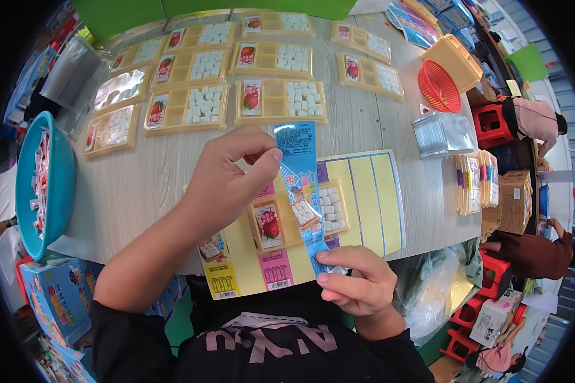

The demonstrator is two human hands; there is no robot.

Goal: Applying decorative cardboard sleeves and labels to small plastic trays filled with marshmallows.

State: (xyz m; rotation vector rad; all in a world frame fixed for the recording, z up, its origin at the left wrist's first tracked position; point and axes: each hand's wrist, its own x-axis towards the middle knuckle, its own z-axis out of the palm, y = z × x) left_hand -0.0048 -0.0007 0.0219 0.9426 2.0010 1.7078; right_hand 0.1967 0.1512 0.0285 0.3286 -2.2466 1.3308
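From where I stand, a smooth teal plastic basin [62, 185] sits at the left edge, deep and round-rimmed, with small glossy packets heaped inside. Beside it stretches the worktop [118, 198], pale grey with a streaky wood grain. Thin moulded cream trays [177, 108] stand in rows along its far side, most showing a shiny strawberry packet [156, 110] and a compartment of stubby, matte white pieces [206, 106]. The left hand [239, 172] has its thumb and forefinger closed in a pinch on the upper part of a blue strip [303, 185], its other fingers curled in. Beneath lies another tray [291, 237], long and shallow, set across a large yellow sheet [362, 204] with coloured bands. The blue strip is slick, flat and narrow, held above that tray between its packet and its white pieces; its long axis runs nearly straight away from the person, the far end leaning a little left, the near end pointing toward the lap and slightly right. There the right hand [358, 281], half curled, grips the crinkled end in its fingers. Further right come a clear, boxy plastic container [444, 134], a red latticed basket [439, 86] and stacked printed bundles [471, 185].
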